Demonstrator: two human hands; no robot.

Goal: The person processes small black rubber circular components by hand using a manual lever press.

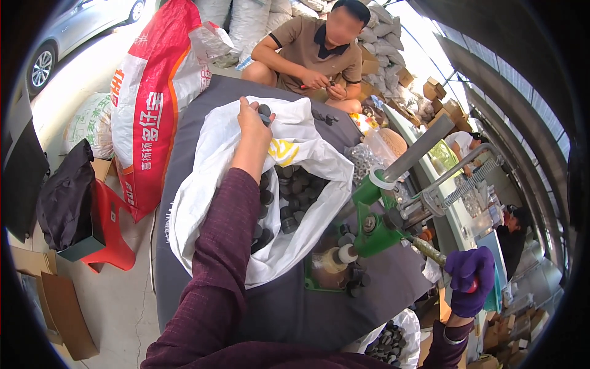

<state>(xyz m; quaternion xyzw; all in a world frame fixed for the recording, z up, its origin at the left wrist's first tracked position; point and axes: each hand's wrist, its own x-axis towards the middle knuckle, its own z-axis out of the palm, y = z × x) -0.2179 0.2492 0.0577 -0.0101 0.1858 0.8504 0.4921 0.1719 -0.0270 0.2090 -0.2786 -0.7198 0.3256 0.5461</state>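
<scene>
My left hand (253, 128) reaches over a white woven bag (190, 203) and is closed on a dark round cap-like piece (264, 112). Inside the open bag lie many more such black round pieces (295, 190). My right hand (470, 277), in a purple knitted glove, is wrapped round the lever handle (430, 251) of a green hand press (372, 234). The press stands on the dark-covered table (270, 313), right of the bag. Beneath its white plunger tip (348, 253) sits a pale round part (329, 261). Several black round pieces (356, 280) lie beside the press base.
Across the table a person (319, 55) sits, handling a small dark piece. A tall red-and-white sack (153, 111) and a red stool (110, 227) stand at the left. Another white bag of dark pieces (390, 341) is below the table edge. Cartons (67, 313) lie on the floor.
</scene>
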